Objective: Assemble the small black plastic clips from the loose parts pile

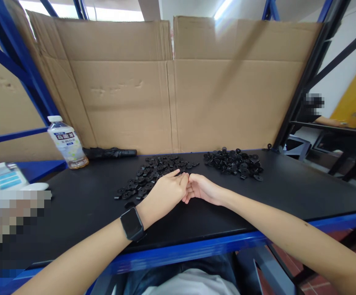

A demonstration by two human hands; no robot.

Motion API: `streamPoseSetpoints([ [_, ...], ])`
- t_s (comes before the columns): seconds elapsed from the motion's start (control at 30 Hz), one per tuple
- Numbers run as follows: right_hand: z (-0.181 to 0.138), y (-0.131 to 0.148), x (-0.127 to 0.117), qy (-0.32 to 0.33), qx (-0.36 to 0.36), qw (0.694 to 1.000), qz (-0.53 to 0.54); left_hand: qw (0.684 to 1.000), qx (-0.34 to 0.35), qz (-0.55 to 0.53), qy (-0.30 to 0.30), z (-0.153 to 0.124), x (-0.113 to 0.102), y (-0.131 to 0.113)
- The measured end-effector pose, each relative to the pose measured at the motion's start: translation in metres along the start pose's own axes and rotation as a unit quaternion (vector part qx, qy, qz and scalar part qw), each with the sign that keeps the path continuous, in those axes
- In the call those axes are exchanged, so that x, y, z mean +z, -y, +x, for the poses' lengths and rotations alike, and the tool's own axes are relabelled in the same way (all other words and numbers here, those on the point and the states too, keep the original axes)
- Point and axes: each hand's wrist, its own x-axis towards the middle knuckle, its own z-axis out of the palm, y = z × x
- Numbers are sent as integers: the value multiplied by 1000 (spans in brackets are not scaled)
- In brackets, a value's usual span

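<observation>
Both my hands meet at the middle of the black bench top (pixel 82 213). My left hand (pixel 165 192), with a black watch (pixel 131 223) on its wrist, has its fingers curled together against my right hand (pixel 201 188). The fingertips of both pinch at one spot; what they hold is too small to make out. Just beyond the left hand lies a spread pile of small black flat parts (pixel 152 172). A second heap of black round parts (pixel 235 162) sits beyond the right hand, apart from it.
A drink bottle (pixel 66 143) stands at the back left, with a folded black umbrella (pixel 110 153) beside it. Cardboard sheets (pixel 172 86) wall off the back. Blue shelf posts (pixel 18 57) frame the bench. Another person's arm (pixel 330 121) shows at far right.
</observation>
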Motion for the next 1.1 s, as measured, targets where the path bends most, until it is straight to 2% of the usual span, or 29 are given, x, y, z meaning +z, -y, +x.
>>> streamPoseSetpoints([
  [0.13,-1,-1,1,-14,2,1000,-13,1000,7,8,-16,-2,5,-2],
  [0.33,0,-4,1,-25,-15,999,-44,1000,0,-10,13,-3,9,-2],
  [0.6,-1,-4,3,-37,-15,997,-66,1000,12,-4,19,-4,10,-3],
  [0.83,0,-6,8,-44,-37,992,-112,999,31,18,25,-3,3,2],
  [0.93,0,-5,9,-42,-44,991,-119,999,14,1,33,-1,-2,6],
  [1.1,-2,3,6,-9,-10,999,-35,998,-47,-31,29,-1,-1,9],
])
